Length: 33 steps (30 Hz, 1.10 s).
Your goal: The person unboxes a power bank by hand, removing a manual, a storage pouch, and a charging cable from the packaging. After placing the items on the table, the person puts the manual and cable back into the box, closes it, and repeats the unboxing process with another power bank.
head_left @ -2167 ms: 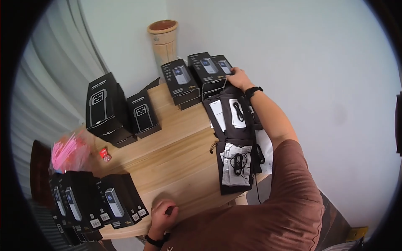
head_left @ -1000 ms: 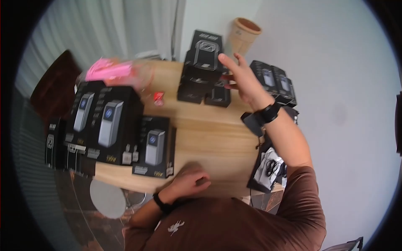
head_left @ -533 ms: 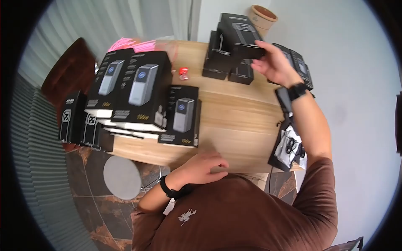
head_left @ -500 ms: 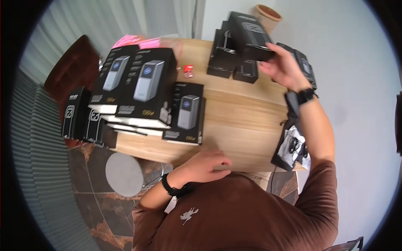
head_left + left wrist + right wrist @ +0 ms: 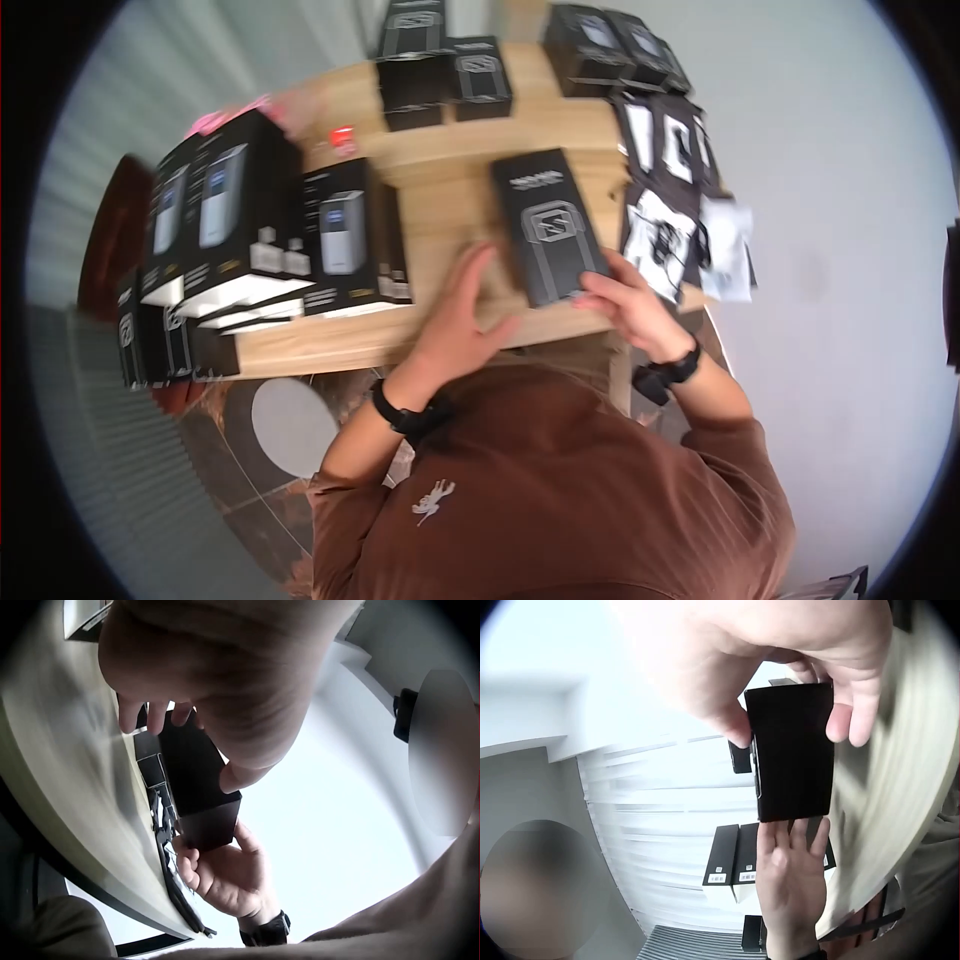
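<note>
A black box (image 5: 551, 228) with a line-drawn emblem is held above the wooden table (image 5: 430, 215). My right hand (image 5: 636, 312) grips its near right end, thumb on one face and fingers on the other, as the right wrist view shows around the dark box (image 5: 791, 750). My left hand (image 5: 458, 320) is raised to the left of the box, fingers extended and thumb apart, with a gap between in the head view. In the left wrist view the box (image 5: 196, 769) lies beyond the left hand (image 5: 217, 675), and the right hand (image 5: 234, 879) supports its end.
Black boxes with a silver device picture (image 5: 235, 220) stand at the left. More black boxes (image 5: 412, 85) stand at the back, others (image 5: 590, 50) at the back right. Pouches with packets and cables (image 5: 660, 235) lie at the right. A red wrapper (image 5: 343, 140) lies behind the left boxes.
The box has come from the back of the table toward my body in my right hand. My left hand has risen from the front edge and its fingers have spread.
</note>
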Tool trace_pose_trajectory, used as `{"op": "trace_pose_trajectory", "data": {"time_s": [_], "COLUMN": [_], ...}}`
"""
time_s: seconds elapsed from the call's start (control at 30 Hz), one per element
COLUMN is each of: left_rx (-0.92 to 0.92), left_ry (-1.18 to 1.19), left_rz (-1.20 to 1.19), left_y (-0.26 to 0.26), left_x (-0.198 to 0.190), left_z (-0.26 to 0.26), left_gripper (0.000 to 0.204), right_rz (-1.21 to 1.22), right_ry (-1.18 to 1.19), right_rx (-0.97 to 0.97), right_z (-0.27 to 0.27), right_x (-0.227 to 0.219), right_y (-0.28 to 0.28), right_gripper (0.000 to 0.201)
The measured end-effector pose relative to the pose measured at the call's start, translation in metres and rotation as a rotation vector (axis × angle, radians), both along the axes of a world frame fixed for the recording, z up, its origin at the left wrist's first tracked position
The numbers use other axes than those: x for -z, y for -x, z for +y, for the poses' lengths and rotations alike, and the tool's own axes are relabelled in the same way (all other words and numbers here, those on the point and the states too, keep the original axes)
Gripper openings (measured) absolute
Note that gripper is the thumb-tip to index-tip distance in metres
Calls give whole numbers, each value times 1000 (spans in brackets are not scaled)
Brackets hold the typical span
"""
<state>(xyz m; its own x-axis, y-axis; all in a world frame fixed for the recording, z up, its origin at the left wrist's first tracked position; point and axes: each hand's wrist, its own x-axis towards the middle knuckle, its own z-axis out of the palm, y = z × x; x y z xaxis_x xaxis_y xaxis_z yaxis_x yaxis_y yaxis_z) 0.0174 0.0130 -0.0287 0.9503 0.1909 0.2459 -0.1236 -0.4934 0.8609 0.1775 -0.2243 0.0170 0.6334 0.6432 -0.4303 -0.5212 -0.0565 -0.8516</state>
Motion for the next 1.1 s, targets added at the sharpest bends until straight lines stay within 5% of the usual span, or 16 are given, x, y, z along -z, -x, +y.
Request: {"op": "trace_pose_trajectory", "data": {"time_s": [0.3, 0.37, 0.5, 0.9, 1.1], "left_rx": [-30, -20, -23, -2, -12], "left_ry": [269, 201, 31, 119, 275], "left_rz": [103, 122, 98, 35, 4], "left_y": [-4, -3, 0, -2, -2], "left_x": [33, 31, 25, 8, 2], "left_z": [-30, -31, -34, -41, -35], "left_gripper": [91, 88, 85, 100, 100], "right_rz": [-667, -803, -1114, -1261, -1223], "right_ry": [291, 393, 345, 420, 184], "right_rx": [-106, -145, -82, -101, -68], "right_z": [-1, 1, -5, -2, -4], "right_x": [44, 12, 33, 19, 4], "right_y": [22, 28, 35, 44, 36], "right_gripper": [76, 74, 86, 94, 87]}}
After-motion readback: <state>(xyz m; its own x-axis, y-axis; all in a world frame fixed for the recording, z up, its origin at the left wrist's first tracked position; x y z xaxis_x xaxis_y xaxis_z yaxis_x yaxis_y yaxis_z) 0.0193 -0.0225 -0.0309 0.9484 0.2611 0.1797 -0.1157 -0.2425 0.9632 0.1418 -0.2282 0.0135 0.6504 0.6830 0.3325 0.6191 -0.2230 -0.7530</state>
